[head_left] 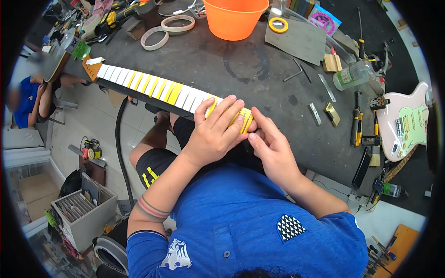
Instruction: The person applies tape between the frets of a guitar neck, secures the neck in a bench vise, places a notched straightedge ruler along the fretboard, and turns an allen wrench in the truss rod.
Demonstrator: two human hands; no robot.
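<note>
A guitar neck, its fretboard covered in white and yellow strips of tape, lies slantwise along the near edge of the bench, with its wooden headstock at the far left. My left hand rests over the body end of the neck, fingers stretched across the taped face and the thumb side hidden beneath. At the very end of the neck, my right hand has its index finger and thumb bent against the two sides of the yellow-taped tip. Its other fingers are curled and partly hidden.
On the dark bench are an orange bucket, tape rolls, a yellow tape roll, a plastic bottle and a pale pink guitar body. A black hose hangs at left. Another person sits far left.
</note>
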